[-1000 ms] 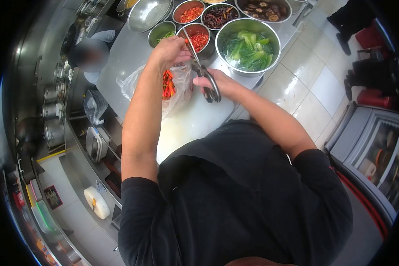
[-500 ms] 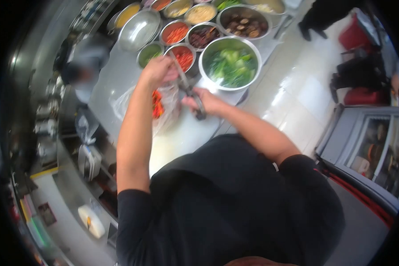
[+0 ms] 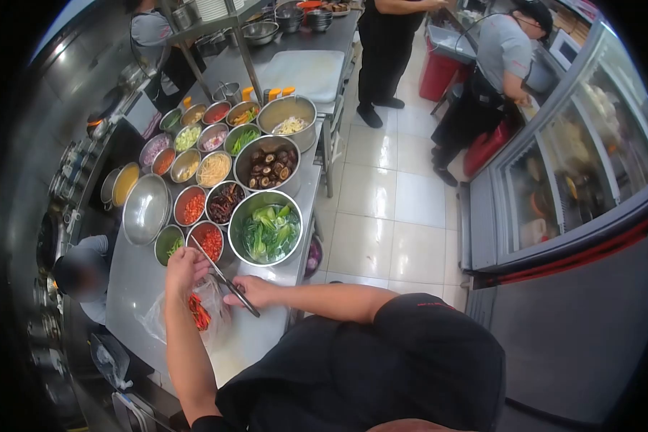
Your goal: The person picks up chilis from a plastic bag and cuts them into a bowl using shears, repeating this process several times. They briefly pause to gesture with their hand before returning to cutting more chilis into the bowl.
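My right hand [image 3: 255, 292] is closed around the handles of a pair of scissors [image 3: 227, 283], whose blades point up and left to the rim of a metal bowl of cut red peppers [image 3: 209, 243]. My left hand [image 3: 186, 269] is at the near side of that bowl, beside the blades, its fingers pinched together; whatever they hold is too small to make out. Under my forearms, a clear plastic bag [image 3: 220, 302] with red peppers [image 3: 199, 312] lies open on a white cutting board [image 3: 246, 338]. A large bowl of leafy greens in water [image 3: 270, 234] stands just beyond my right hand.
Several metal bowls crowd the steel table [image 3: 126, 288], among them mushrooms [image 3: 270, 167], dried chillies [image 3: 225, 203] and an empty-looking strainer bowl [image 3: 147, 209]. A person [image 3: 86, 277] is at the left edge; another [image 3: 493, 65] works by the glass-door fridge [image 3: 561, 173]. Tiled floor lies right.
My head view has tilted up and turned, so more bowls, the aisle and co-workers show. Both hands stay near the red pepper bowl, with the scissors still in my right hand.
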`<act>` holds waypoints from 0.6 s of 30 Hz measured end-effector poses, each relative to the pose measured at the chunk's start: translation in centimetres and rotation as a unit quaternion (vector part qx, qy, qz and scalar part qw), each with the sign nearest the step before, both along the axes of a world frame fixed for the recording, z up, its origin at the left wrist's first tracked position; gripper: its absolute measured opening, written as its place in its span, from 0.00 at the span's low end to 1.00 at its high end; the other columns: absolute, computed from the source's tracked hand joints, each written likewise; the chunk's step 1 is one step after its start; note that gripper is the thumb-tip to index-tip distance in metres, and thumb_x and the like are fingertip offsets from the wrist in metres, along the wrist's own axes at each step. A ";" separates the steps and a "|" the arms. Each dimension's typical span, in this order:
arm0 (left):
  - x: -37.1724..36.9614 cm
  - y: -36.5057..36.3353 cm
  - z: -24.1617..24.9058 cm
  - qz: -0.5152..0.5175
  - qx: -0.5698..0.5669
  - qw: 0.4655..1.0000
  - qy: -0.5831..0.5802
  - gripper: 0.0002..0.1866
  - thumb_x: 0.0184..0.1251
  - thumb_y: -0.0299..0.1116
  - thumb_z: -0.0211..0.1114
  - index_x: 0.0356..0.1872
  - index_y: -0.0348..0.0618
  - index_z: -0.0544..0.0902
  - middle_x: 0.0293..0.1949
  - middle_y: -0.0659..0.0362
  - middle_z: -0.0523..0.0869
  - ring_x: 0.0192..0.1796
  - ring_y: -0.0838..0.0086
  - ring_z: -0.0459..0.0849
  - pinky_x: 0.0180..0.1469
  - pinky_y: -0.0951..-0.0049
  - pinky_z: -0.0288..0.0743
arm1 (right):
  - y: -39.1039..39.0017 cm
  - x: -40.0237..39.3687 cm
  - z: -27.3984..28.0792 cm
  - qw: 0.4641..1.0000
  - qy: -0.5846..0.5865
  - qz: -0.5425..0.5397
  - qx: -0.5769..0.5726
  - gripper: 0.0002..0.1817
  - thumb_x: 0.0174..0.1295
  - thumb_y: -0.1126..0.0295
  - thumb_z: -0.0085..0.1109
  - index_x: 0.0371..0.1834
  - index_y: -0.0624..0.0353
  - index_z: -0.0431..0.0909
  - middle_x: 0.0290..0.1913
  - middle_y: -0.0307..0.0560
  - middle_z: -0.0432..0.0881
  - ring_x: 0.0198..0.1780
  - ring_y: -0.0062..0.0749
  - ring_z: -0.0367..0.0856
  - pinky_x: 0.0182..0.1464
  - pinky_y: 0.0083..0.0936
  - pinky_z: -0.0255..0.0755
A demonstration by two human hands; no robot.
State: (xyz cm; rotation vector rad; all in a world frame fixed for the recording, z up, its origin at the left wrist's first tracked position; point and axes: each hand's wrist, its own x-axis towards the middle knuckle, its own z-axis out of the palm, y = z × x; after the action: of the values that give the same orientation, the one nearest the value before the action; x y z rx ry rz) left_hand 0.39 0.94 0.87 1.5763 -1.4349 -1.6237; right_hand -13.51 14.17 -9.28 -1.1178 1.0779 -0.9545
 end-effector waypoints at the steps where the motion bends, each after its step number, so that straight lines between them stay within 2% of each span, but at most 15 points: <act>1: 0.6 0.7 0.7 -0.002 -0.031 0.999 -0.007 0.08 0.70 0.32 0.55 0.41 0.39 0.77 0.37 0.57 0.83 0.34 0.72 0.85 0.35 0.75 0.80 | 0.2 0.1 -0.1 0.999 0.029 -0.006 -0.014 0.29 0.55 0.44 0.68 0.40 0.63 0.77 0.27 0.45 0.80 0.28 0.29 0.79 0.31 0.29 0.73; 2: 1.4 1.4 1.6 -0.004 -0.063 0.998 -0.014 0.08 0.70 0.33 0.56 0.41 0.39 0.78 0.37 0.58 0.83 0.33 0.73 0.84 0.34 0.76 0.79 | 0.4 0.1 0.2 0.998 0.053 -0.003 -0.017 0.32 0.54 0.41 0.68 0.42 0.64 0.77 0.29 0.48 0.81 0.31 0.33 0.79 0.34 0.31 0.73; 5: 5.8 4.3 4.1 0.027 -0.153 0.986 -0.055 0.10 0.69 0.35 0.62 0.42 0.37 0.80 0.35 0.62 0.81 0.29 0.79 0.80 0.31 0.79 0.75 | 0.8 0.1 -0.1 0.994 0.085 -0.018 -0.066 0.32 0.54 0.42 0.68 0.42 0.64 0.77 0.30 0.49 0.81 0.32 0.33 0.80 0.35 0.32 0.74; 6: 8.5 5.0 4.0 0.059 -0.174 0.982 -0.041 0.10 0.69 0.34 0.62 0.42 0.38 0.80 0.34 0.63 0.79 0.28 0.80 0.77 0.29 0.79 0.73 | 0.7 0.4 -0.8 0.992 0.089 -0.026 -0.087 0.31 0.55 0.42 0.67 0.40 0.64 0.76 0.28 0.48 0.80 0.30 0.32 0.79 0.33 0.31 0.73; 9: 17.2 8.7 3.9 0.166 -0.221 0.961 -0.008 0.07 0.68 0.32 0.63 0.41 0.41 0.79 0.30 0.67 0.74 0.27 0.83 0.71 0.29 0.80 0.70 | 1.2 0.2 -0.1 0.996 0.070 -0.022 -0.059 0.28 0.57 0.45 0.67 0.37 0.63 0.75 0.25 0.46 0.79 0.27 0.30 0.78 0.31 0.30 0.73; 11: 21.6 12.6 4.1 0.248 -0.253 0.935 -0.008 0.06 0.68 0.32 0.64 0.40 0.44 0.77 0.30 0.67 0.74 0.29 0.83 0.71 0.30 0.81 0.69 | 1.3 0.4 0.0 0.996 0.064 -0.015 -0.057 0.23 0.62 0.50 0.65 0.39 0.60 0.74 0.24 0.40 0.78 0.25 0.23 0.77 0.28 0.24 0.71; 13: 27.1 15.9 2.1 0.341 -0.218 0.914 -0.003 0.06 0.68 0.32 0.63 0.38 0.46 0.75 0.30 0.67 0.72 0.29 0.84 0.69 0.31 0.80 0.69 | 1.2 0.5 0.0 0.996 0.064 -0.011 -0.056 0.20 0.64 0.53 0.65 0.40 0.59 0.73 0.24 0.37 0.77 0.24 0.19 0.76 0.27 0.21 0.70; 15: 33.6 18.7 -3.5 0.407 -0.200 0.891 -0.022 0.07 0.71 0.35 0.63 0.45 0.50 0.77 0.25 0.66 0.73 0.24 0.83 0.70 0.29 0.80 0.69 | 1.3 0.6 -0.1 0.996 0.070 -0.008 -0.052 0.19 0.64 0.53 0.65 0.41 0.59 0.74 0.24 0.37 0.77 0.24 0.19 0.76 0.27 0.21 0.70; 16: 39.1 20.3 -9.7 0.377 -0.141 0.915 -0.035 0.11 0.70 0.33 0.61 0.51 0.50 0.76 0.27 0.64 0.74 0.24 0.81 0.71 0.29 0.78 0.70 | 1.2 0.8 -0.6 0.993 0.093 -0.010 -0.073 0.19 0.64 0.54 0.65 0.42 0.59 0.74 0.24 0.37 0.77 0.24 0.19 0.76 0.27 0.21 0.70; 17: 42.0 21.5 -13.2 0.344 -0.083 0.934 -0.048 0.15 0.69 0.30 0.58 0.56 0.50 0.75 0.29 0.63 0.76 0.25 0.78 0.72 0.29 0.76 0.71 | 1.4 0.9 -0.6 0.992 0.099 -0.003 -0.075 0.20 0.64 0.54 0.65 0.42 0.59 0.74 0.24 0.37 0.77 0.24 0.19 0.76 0.27 0.21 0.70; 18: 39.6 23.6 -12.6 0.318 0.006 0.928 -0.196 0.22 0.66 0.28 0.56 0.62 0.50 0.71 0.31 0.61 0.77 0.24 0.76 0.72 0.29 0.74 0.72 | 1.5 0.9 -0.4 0.991 0.104 0.000 -0.079 0.20 0.63 0.53 0.65 0.42 0.59 0.74 0.24 0.36 0.77 0.24 0.19 0.76 0.27 0.21 0.70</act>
State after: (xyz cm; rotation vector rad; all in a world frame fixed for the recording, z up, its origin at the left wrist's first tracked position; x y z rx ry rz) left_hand 39.99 24.52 -11.69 2.1668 -0.9127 -0.9735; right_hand -12.62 15.64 -9.69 -1.3702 1.1846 -0.9506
